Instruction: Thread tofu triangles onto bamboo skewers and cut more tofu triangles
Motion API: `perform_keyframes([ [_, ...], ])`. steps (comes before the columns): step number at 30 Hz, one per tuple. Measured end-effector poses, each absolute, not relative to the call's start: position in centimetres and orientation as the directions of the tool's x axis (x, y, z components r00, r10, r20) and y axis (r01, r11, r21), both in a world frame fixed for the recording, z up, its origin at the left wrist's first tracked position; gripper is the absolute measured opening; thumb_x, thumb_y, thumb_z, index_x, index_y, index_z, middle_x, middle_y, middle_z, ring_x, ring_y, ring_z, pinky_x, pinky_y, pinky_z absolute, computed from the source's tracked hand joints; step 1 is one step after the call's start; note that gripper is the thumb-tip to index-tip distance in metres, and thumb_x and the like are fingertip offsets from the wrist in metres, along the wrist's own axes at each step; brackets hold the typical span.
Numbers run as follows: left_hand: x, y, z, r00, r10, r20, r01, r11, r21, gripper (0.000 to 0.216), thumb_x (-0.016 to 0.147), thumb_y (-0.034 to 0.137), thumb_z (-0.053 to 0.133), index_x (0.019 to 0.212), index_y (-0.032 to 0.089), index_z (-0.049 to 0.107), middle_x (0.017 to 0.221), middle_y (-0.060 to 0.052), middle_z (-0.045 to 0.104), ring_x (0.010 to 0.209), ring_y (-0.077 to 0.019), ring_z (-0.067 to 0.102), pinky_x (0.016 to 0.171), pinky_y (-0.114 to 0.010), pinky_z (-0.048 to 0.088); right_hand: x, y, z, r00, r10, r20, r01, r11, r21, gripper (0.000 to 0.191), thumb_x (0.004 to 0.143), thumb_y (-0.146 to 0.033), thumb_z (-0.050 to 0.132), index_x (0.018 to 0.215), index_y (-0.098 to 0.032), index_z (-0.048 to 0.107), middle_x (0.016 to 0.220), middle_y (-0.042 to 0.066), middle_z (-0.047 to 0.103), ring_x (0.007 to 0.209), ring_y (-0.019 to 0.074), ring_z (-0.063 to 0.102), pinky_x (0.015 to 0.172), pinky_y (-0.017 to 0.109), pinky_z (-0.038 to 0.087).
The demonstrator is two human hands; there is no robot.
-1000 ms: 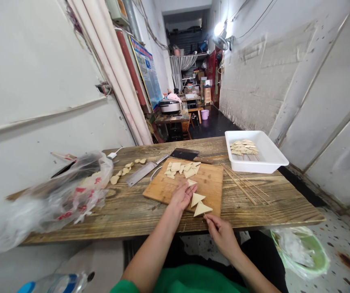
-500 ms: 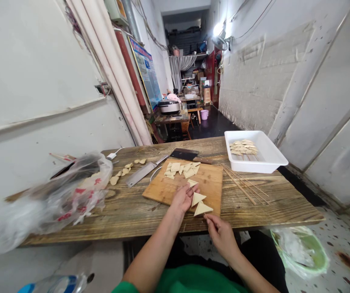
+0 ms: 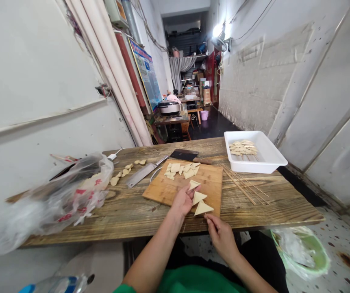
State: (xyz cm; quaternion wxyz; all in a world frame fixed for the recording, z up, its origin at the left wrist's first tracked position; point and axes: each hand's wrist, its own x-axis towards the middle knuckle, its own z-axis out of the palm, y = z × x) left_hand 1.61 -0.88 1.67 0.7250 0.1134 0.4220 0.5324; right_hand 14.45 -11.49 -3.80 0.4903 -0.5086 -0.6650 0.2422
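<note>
Compared with a second ago, little changes: your left hand (image 3: pixel 183 200) shifts slightly, and the top triangle (image 3: pixel 194 184) at its fingers sits a touch farther to the right, while your right hand (image 3: pixel 222 232) stays practically where it was. You pinch the near end of a thin skewer (image 3: pixel 205 215) between the right thumb and fingers. Your left thumb and fingers close around the left side of the top triangle; how hard they press, you cannot tell from here. The skewer runs between your two hands, with the middle triangle (image 3: pixel 199 198) just right of your left fingers and the lowest triangle (image 3: pixel 204 208) just beyond your right fingertips. All three lie over the near part of the cutting board (image 3: pixel 211 179). Past your left hand are the cut pieces (image 3: pixel 175 167); beyond your right hand, to its right, lie loose skewers (image 3: pixel 242 188) and the white tray (image 3: pixel 272 162).
</note>
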Motion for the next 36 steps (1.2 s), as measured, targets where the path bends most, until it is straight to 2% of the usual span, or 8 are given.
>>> perform_keyframes([
  [3,1.3,-0.9,1.6,0.029,0.907,-0.421,-0.596,0.354,0.721,0.008,0.082,0.019,0.052,0.086,0.013,0.055,0.076,-0.008,0.067,0.069,-0.0168,0.067,0.054,-0.025,0.053,14.6,-11.6,-3.7,-0.015,0.910,0.415,0.448,0.377,-0.811,0.025,0.087,-0.024,0.042,0.096,-0.015,0.064,0.089,0.010,0.071,0.082,0.0191,0.067,0.072,0.027,0.052],
  [6,1.2,-0.9,1.3,-0.040,0.937,-0.348,-0.494,0.284,0.822,0.004,0.078,0.013,0.058,0.079,0.013,0.054,0.073,-0.007,0.067,0.067,-0.0148,0.066,0.051,-0.019,0.051,14.6,-11.7,-3.6,-0.021,0.907,0.420,0.453,0.383,-0.805,0.025,0.087,-0.023,0.042,0.096,-0.015,0.064,0.089,0.010,0.071,0.081,0.0191,0.067,0.072,0.027,0.052],
  [12,1.3,-0.8,1.2,-0.045,0.916,-0.398,-0.607,0.291,0.739,0.015,0.078,0.004,0.055,0.068,0.013,0.048,0.072,-0.008,0.066,0.071,-0.0159,0.067,0.065,-0.026,0.054,14.7,-11.7,-3.3,-0.036,0.901,0.431,0.452,0.400,-0.798,0.025,0.087,-0.023,0.042,0.096,-0.015,0.065,0.090,0.009,0.072,0.082,0.0190,0.068,0.072,0.026,0.053],
  [17,0.9,-0.4,1.2,-0.053,0.903,-0.426,-0.682,0.279,0.676,0.016,0.078,0.000,0.053,0.070,0.013,0.048,0.072,-0.007,0.065,0.072,-0.0179,0.067,0.068,-0.029,0.055,14.8,-11.9,-3.5,-0.051,0.905,0.422,0.465,0.395,-0.792,0.026,0.087,-0.024,0.043,0.096,-0.015,0.066,0.091,0.010,0.071,0.082,0.0191,0.068,0.073,0.027,0.053],
  [25,0.1,0.0,1.6,-0.006,0.887,-0.462,-0.627,0.357,0.692,0.003,0.083,0.010,0.052,0.082,0.012,0.050,0.078,-0.010,0.066,0.072,-0.0182,0.067,0.067,-0.030,0.056,14.9,-11.9,-3.9,-0.046,0.898,0.437,0.479,0.403,-0.779,0.028,0.087,-0.026,0.042,0.096,-0.016,0.067,0.092,0.010,0.072,0.082,0.0201,0.068,0.073,0.029,0.054],
  [36,0.7,-0.3,1.3,-0.019,0.896,-0.444,-0.655,0.325,0.682,0.007,0.079,0.008,0.057,0.079,0.011,0.050,0.079,-0.010,0.067,0.072,-0.0193,0.067,0.067,-0.031,0.055,14.8,-11.6,-3.5,-0.044,0.901,0.432,0.477,0.399,-0.783,0.029,0.088,-0.027,0.042,0.097,-0.018,0.067,0.092,0.009,0.072,0.083,0.0207,0.068,0.073,0.030,0.054],
])
